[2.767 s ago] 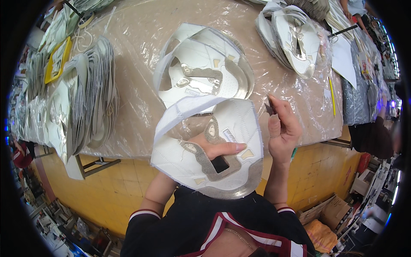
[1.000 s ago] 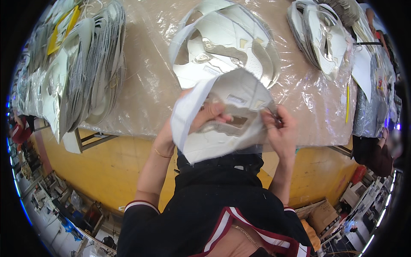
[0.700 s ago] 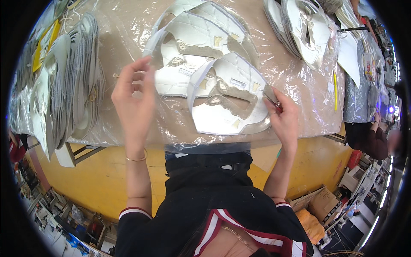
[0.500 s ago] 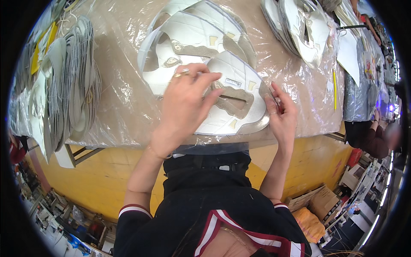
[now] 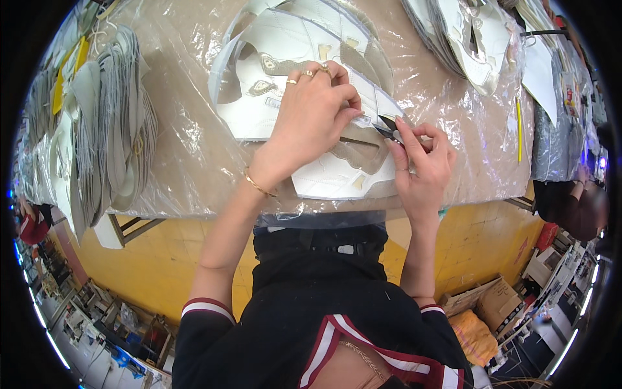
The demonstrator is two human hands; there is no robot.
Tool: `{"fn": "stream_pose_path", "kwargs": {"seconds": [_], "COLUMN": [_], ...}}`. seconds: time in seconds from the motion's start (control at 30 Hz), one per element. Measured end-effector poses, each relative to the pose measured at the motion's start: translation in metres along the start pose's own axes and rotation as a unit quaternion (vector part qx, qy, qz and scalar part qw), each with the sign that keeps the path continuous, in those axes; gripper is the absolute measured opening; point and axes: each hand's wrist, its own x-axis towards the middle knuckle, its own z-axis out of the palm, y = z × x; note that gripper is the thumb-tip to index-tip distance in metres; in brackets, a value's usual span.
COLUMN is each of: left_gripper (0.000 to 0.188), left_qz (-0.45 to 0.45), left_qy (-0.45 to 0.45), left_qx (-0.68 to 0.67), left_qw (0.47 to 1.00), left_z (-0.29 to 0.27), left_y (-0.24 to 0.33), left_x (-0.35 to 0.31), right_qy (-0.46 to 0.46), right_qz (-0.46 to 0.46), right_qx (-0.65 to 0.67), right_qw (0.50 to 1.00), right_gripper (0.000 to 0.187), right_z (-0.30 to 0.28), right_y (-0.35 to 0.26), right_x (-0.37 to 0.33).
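Observation:
A white and beige shoe upper (image 5: pixel 334 181) lies flat near the table's front edge, under both my hands. My left hand (image 5: pixel 311 110) is closed in a pinch over its upper part, beside a small label; what the fingertips grip is too small to make out. In my right hand (image 5: pixel 424 159) is a pair of thread snips (image 5: pixel 387 127), their dark blades parted and pointing left toward the left fingertips. Just beyond, more white uppers (image 5: pixel 291 39) lie overlapped in a pile, partly covered by my left hand.
Clear plastic film (image 5: pixel 194 162) covers the brown table. A thick stack of uppers (image 5: pixel 110 129) hangs over the left edge; another stack (image 5: pixel 453 39) lies at the far right. A yellow strip (image 5: pixel 519 129) lies on the right, near a co-worker (image 5: pixel 570 207).
The snips now show in my right hand, which has come up to the upper. My left hand has shifted right and closed into a pinch near the label.

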Motion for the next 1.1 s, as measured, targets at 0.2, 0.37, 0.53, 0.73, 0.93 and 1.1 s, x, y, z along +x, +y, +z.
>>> {"fn": "stream_pose_path", "kwargs": {"seconds": [0.2,0.37,0.53,0.73,0.93,1.1], "left_gripper": [0.007,0.006,0.006,0.011,0.032,0.031], "left_qz": [0.017,0.006,0.003,-0.013,0.015,0.005], "left_qy": [-0.011,-0.016,-0.027,0.029,0.002,0.03], "left_qx": [-0.026,-0.039,-0.041,-0.151,-0.031,-0.018], "left_qw": [0.999,0.999,0.999,0.988,0.999,0.999], "left_z": [-0.001,-0.002,0.0,-0.004,-0.018,0.0], "left_y": [-0.007,-0.008,-0.01,-0.013,-0.002,0.003], "left_x": [0.002,0.003,0.002,0.0,-0.032,-0.042], "right_qy": [0.009,0.018,0.009,0.023,0.024,0.007], "right_qz": [-0.047,-0.047,-0.064,0.001,0.061,0.05], "right_qx": [-0.025,-0.019,-0.037,0.033,0.121,0.129], "right_qw": [0.999,0.999,0.997,0.999,0.991,0.99], "right_gripper": [0.032,0.029,0.028,0.027,0.031,0.034], "right_z": [0.014,0.018,0.02,0.018,0.007,0.01], "right_y": [-0.002,0.0,-0.002,0.006,0.017,0.003], "right_x": [0.008,0.011,0.011,0.012,0.004,-0.006]}}
